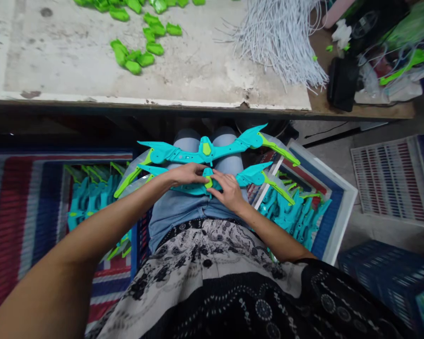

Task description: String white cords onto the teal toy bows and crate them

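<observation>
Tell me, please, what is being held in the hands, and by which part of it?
The left hand and right hand hold the nearer turquoise toy bow by its middle, around the lime-green insert.

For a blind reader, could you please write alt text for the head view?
A person's left hand and right hand meet at a green piece midway along a turquoise bow over the lap. A matching bow lies beyond; loose green parts and white cords are on the table.

This place looks like an assembly workshop: on a worn white tabletop [74, 70] lie many loose lime-green plastic pieces [133, 67] and thin white cords [279, 42], and a white-rimmed crate [344, 221] holds many similar turquoise-and-green plastic bows [298, 214].
</observation>
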A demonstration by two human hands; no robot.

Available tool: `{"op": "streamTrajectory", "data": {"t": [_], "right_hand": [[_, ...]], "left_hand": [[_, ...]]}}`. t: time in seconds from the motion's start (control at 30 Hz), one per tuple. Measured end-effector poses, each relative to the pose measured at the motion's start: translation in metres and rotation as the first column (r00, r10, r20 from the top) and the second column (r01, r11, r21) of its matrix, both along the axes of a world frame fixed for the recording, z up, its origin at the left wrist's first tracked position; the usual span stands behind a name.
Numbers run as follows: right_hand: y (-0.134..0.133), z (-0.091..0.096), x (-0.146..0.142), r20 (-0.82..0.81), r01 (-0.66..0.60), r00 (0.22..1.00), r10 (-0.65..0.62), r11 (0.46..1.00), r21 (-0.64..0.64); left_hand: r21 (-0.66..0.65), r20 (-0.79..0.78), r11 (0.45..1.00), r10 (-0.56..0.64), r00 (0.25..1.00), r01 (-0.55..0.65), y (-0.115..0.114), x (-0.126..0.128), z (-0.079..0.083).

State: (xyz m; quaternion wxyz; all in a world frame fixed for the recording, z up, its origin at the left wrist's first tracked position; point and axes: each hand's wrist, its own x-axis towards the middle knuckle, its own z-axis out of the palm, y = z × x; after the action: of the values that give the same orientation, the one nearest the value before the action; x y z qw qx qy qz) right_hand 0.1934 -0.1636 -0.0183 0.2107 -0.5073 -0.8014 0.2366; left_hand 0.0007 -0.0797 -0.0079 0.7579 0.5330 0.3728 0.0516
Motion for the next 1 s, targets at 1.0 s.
{"op": "streamTrajectory", "data": {"t": [1.0], "right_hand": [[0.016,0.016,-0.02,0.122,0.13,0.988,-0.096,0.939,-0.318]], "left_hand": [[0.264,-0.069,0.955,0.155,0.985,-0.132,-0.009,0.002,-0.01]]}}
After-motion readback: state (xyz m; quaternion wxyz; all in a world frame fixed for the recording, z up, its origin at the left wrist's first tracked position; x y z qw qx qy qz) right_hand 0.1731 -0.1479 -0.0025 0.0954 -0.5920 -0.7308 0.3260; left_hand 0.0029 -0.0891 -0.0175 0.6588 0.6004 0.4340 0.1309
